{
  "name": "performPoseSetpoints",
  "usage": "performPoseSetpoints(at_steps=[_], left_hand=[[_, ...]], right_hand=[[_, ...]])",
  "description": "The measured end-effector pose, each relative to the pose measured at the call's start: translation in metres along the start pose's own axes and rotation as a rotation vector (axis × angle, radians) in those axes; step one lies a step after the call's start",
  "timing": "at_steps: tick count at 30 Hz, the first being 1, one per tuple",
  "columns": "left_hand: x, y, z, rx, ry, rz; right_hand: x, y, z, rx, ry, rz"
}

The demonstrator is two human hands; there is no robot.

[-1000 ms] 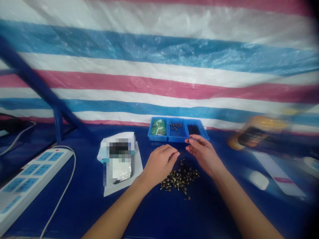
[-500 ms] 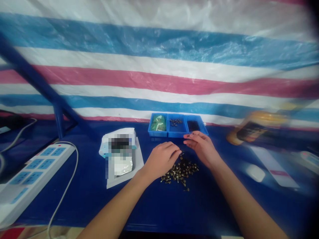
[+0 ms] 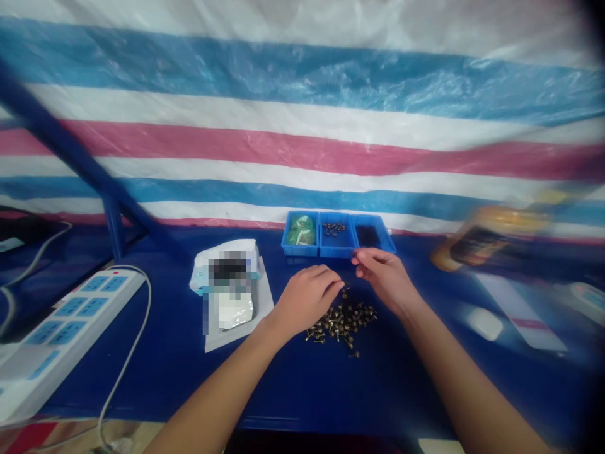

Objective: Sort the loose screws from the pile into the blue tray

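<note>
Several small brass-coloured screws [image 3: 347, 325] lie in a loose heap on the blue table. Above the heap's left side is my left hand [image 3: 307, 296], thumb and fingers closed together. A screw shows right beside its fingertips; whether they grip it or it lies behind them is unclear. My right hand [image 3: 387, 277] is pinched just in front of a blue three-part tray [image 3: 335, 252]; anything between its fingertips is too small to make out. The tray holds a green-and-clear plastic packet [image 3: 302, 231] at left, small metal screws [image 3: 333, 229] in the middle and dark small pieces [image 3: 367, 236] at right.
To the left are a white packet [image 3: 236, 312] on a pale sheet and a white power strip [image 3: 70, 328] with its cable. A yellowish bottle [image 3: 486, 239], a white rounded object [image 3: 485, 323] and a flat white box [image 3: 524, 315] sit at right. Striped sheeting [image 3: 302, 151] hangs behind.
My right thumb and fingertips have drawn closer together and shifted slightly right. My left hand keeps nearly the same pose. The whole view has shifted a little.
</note>
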State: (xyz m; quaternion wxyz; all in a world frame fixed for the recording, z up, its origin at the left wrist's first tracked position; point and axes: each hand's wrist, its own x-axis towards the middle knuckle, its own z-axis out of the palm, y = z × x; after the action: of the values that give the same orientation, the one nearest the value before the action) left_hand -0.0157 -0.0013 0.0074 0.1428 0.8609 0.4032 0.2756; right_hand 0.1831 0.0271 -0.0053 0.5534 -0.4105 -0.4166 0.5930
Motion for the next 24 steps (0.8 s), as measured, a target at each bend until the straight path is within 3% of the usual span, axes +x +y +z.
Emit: performPoseSetpoints(at_steps=[9, 12, 15, 20, 24], left_hand=[[0.000, -0.002, -0.002, -0.003, -0.006, -0.018], [0.000, -0.002, -0.003, -0.001, -0.002, -0.024], [0.000, -0.003, -0.002, 0.006, 0.022, -0.042], [0.000, -0.007, 0.000, 0.018, 0.097, -0.064], [-0.001, -0.010, 0.002, -0.012, 0.145, -0.092]], right_hand=[[0.008, -0.001, -0.008, -0.043, 0.325, 0.062], [0.011, 0.000, -0.013, -0.129, 0.356, 0.105], [0.008, 0.000, -0.011, -0.298, 0.236, 0.057], [-0.006, -0.005, 0.003, -0.534, -0.271, -0.102], [-0.010, -0.005, 0.009, -0.617, -0.352, -0.213]])
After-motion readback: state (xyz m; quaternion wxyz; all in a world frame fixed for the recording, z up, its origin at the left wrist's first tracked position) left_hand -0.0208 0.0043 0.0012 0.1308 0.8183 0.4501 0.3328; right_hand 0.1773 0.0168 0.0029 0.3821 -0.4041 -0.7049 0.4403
